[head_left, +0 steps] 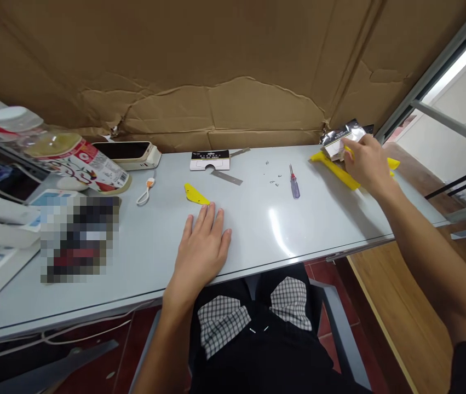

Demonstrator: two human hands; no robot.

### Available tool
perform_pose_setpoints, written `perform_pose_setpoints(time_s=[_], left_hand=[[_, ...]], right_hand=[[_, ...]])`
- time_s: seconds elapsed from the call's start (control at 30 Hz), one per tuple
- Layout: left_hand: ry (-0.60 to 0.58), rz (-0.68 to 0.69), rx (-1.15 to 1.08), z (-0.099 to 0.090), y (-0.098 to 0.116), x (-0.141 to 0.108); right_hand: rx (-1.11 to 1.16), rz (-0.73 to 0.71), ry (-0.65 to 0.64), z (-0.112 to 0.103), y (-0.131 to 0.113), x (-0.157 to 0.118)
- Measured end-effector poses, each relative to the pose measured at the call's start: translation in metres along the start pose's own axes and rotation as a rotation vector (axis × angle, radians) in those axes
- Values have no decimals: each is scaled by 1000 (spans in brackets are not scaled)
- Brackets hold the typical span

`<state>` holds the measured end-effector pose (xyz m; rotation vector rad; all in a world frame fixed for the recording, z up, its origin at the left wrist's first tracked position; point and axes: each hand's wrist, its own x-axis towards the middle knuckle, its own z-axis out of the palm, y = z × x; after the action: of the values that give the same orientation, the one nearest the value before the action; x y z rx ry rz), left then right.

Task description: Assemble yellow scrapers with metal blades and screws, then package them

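Observation:
My left hand (202, 246) lies flat on the table with its fingers spread. Its fingertips reach the lower edge of a flat yellow piece (196, 195) with small holes. At the far right, my right hand (366, 164) is closed, and a bit of yellow plastic shows at its fingertips. Under and around it lie larger yellow plastic parts (339, 171), partly hidden by the hand. A crumpled silver and black packet (341, 137) sits just behind them. Left of these is a small screwdriver (294, 187) with a clear purple handle, next to several tiny screws (274, 182).
A blade box (210, 161) and loose metal blades (228, 177) lie at the back middle. Leftward are a white cord loop (146, 191), a power strip-like white case (134, 155), a large labelled bottle (88, 164) and white devices (3, 230). Cardboard (216, 65) walls the table's back.

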<state>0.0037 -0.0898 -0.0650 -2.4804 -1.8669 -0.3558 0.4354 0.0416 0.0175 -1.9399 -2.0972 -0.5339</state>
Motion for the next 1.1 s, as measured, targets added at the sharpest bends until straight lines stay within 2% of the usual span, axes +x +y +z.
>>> perform_pose_setpoints(time_s=[0.17,0.3,0.43,0.57,0.83,0.93,1.1], left_hand=[[-11,-11,-5,0,0,1],[-9,-21,-11,0,1,1],[-2,-13,-6,0,1,0],[-15,-8,9,-1,1,0],[-8,-14,21,1,2,0],[-8,-5,22,1,1,0],[-13,-3,13,1,1,0]], right_hand=[[-54,33,-81,18,3,18],[-73,67,-102,32,2,19],[-57,92,-114,36,4,18],[-73,110,-79,38,3,15],[-184,-29,38,40,-4,0],[-171,-40,-12,37,-6,-4],[-148,39,-163,31,-17,-8]])
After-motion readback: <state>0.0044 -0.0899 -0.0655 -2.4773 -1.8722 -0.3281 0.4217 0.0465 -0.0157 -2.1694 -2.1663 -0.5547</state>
